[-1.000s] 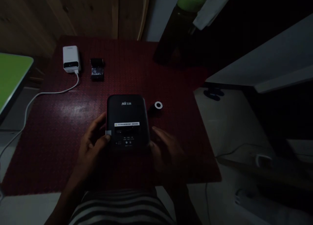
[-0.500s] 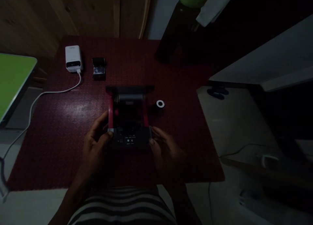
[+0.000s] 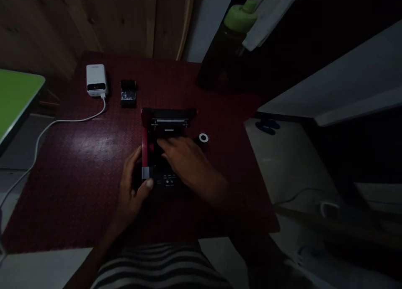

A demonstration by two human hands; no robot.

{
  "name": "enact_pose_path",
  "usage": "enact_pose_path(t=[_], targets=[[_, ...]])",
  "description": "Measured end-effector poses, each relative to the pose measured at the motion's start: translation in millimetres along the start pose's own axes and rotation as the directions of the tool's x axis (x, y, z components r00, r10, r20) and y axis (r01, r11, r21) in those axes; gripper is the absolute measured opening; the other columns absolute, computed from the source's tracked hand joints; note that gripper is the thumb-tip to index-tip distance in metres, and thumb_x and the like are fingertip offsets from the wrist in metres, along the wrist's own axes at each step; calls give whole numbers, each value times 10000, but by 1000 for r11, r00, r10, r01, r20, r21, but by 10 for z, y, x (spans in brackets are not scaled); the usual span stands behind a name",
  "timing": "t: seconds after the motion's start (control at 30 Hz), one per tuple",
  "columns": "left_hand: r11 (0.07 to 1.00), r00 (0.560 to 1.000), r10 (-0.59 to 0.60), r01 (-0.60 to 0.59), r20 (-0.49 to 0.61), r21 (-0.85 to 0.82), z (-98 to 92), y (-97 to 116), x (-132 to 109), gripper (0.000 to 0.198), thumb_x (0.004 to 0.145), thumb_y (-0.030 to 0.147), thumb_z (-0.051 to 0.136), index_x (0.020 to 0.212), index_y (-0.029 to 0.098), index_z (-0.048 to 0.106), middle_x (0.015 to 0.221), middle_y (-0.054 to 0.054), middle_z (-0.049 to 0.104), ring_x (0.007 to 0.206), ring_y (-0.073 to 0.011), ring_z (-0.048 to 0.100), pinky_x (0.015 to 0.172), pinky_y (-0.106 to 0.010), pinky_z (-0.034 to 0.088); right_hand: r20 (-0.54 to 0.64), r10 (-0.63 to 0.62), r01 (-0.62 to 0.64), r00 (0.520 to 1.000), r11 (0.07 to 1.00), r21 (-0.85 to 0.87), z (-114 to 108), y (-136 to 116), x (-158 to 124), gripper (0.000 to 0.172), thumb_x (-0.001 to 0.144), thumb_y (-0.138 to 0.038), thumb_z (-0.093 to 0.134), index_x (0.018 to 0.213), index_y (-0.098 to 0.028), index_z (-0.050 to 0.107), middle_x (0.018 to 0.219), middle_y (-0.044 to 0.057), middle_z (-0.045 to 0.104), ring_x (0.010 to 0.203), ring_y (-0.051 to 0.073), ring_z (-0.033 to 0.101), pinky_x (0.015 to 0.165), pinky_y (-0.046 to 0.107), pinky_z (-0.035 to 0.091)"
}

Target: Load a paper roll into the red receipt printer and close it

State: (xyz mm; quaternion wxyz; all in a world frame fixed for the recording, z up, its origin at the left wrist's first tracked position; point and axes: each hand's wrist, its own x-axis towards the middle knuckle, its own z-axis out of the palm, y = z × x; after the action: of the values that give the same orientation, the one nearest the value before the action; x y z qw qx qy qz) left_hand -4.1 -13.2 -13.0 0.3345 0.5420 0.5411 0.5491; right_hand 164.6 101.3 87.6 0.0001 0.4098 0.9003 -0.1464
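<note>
An open black label printer (image 3: 168, 123) lies ahead of the fingers on a dark red mat (image 3: 94, 188), long axis pointing away from the person. The left hand (image 3: 133, 192) grips its near left edge, thumb in front; the right hand (image 3: 185, 155), fingers together and extended, reaches over the open compartment, nearer the white-cored roll (image 3: 203, 138).

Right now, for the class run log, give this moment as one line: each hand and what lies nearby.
left hand: at side of open black printer | right hand: over its bay | nearby: white-cored roll, white power bank
</note>
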Motion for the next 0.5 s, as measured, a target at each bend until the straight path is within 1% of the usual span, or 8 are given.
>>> enact_pose_path(t=[0.03,0.1,0.17,0.23,0.3,0.4,0.47,0.5], targets=[[1000,1000,17,-17,7,18,0,-27,-6,675,1097,530,687,1736,408,509,1766,-59,547,1634,-359,505,1364,-575,386,80,22,-19,997,999,-40,-38,-37,82,320,1112,-45,558,1314,-136,788,1229,174,858,1184,347,823,1016,479,645],[999,999,36,-37,19,38,-1,-59,-9,682,1103,518,682,1749,418,484,1769,-63,537,1634,-353,504,1357,-570,397,168,57,-41,984,994,-98,-89,-91,190,347,1112,-42,539,1367,-129,758,1200,191,853,1176,352,828,968,450,643],[998,999,43,-44,24,46,-3,-66,-4,689,1108,503,677,1759,415,465,1763,-71,539,1633,-355,505,1351,-579,406,223,84,-56,971,990,-126,-117,-108,244,362,1106,-30,528,1374,-127,751,1161,192,855,1148,344,839,917,415,637],[998,999,44,-45,27,53,-6,-60,3,698,1108,497,675,1764,402,457,1759,-83,541,1633,-367,503,1346,-600,409,249,89,-58,964,990,-132,-137,-101,268,365,1101,-20,519,1349,-134,762,1136,178,858,1108,323,847,887,385,629],[998,999,34,-36,29,55,-8,-52,7,701,1104,491,678,1763,391,459,1751,-91,547,1622,-375,513,1337,-614,418,241,94,-62,966,989,-135,-159,-97,275,351,1102,-33,529,1341,-141,763,1158,171,857,1098,313,845,896,380,626],[999,999,26,-28,33,43,-11,-46,8,703,1099,486,687,1759,406,460,1746,-83,550,1607,-367,529,1332,-608,427,205,108,-78,973,986,-147,-191,-126,238,304,1091,-89,599,1348,-135,756,1241,189,840,1152,336,823,969,425,625],[999,999,22,-24,33,37,-15,-48,7,703,1096,482,693,1757,418,462,1752,-76,544,1617,-363,516,1344,-605,412,142,95,-76,985,988,-133,-199,-144,153,267,1063,-102,649,1296,-134,775,1256,186,833,1180,346,804,1004,451,625],[999,999,17,-18,34,37,-18,-49,7,702,1095,480,695,1755,420,465,1756,-74,541,1623,-363,509,1350,-606,403,84,78,-69,993,991,-114,-197,-141,84,240,1039,-95,673,1246,-138,789,1238,177,836,1166,342,802,995,451,632]])
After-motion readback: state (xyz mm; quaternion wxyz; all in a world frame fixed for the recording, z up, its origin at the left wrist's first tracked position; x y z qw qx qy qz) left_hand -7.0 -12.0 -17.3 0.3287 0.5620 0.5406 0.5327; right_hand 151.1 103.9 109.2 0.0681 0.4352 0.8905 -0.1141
